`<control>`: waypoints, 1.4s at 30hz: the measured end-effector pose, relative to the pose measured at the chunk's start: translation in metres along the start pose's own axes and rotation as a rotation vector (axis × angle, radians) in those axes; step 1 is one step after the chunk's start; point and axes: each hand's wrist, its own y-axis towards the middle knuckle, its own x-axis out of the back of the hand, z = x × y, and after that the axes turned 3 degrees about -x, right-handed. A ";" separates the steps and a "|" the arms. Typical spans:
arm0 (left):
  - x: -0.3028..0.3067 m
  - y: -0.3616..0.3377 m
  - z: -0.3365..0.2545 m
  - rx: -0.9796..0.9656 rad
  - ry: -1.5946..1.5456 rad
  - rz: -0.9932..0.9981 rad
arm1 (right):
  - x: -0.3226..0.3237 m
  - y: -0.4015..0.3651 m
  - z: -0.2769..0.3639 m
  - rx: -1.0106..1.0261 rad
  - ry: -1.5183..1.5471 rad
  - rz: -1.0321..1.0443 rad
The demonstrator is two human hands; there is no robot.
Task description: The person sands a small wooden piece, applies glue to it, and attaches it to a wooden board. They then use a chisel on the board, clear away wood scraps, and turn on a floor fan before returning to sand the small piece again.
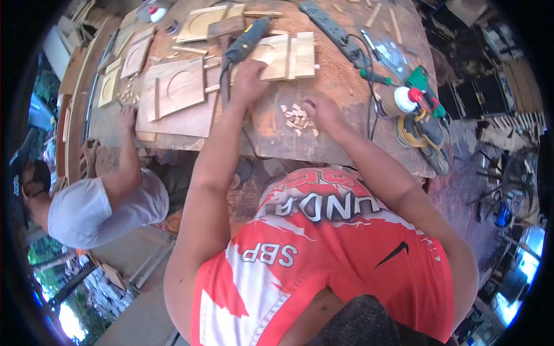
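Curled at the fingertips, the right hand is just beside a pile of small pale wooden chips near the brown wooden tabletop's near edge; whether it pinches one, I cannot tell. Farther from that edge, the left hand overlaps the near-left corner of a pale rectangular wooden panel, its grip hidden.
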 end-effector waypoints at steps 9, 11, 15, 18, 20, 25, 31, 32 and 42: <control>-0.001 -0.001 -0.005 0.029 0.034 0.053 | 0.032 -0.024 -0.058 0.219 -0.216 -0.267; -0.001 -0.002 -0.006 0.030 0.035 0.056 | 0.025 -0.023 -0.066 0.279 -0.221 -0.305; 0.000 0.001 -0.005 0.046 0.031 0.070 | 0.028 -0.014 -0.068 0.363 -0.166 -0.219; 0.000 0.000 -0.006 0.052 0.022 0.062 | 0.027 -0.015 -0.066 0.374 -0.271 -0.182; 0.000 -0.004 -0.006 0.065 0.033 0.067 | 0.023 -0.021 -0.065 0.426 -0.263 -0.129; -0.011 -0.009 0.007 0.037 0.032 0.049 | 0.010 -0.025 -0.060 0.443 -0.201 -0.118; 0.003 -0.007 0.002 -0.075 -0.035 -0.058 | 0.004 0.006 -0.070 0.574 -0.243 -0.165; 0.001 -0.006 0.002 -0.100 -0.044 -0.089 | 0.007 0.008 -0.069 0.578 -0.261 -0.139; -0.001 -0.010 0.002 -0.022 -0.045 -0.051 | 0.008 0.043 -0.065 0.617 -0.227 0.030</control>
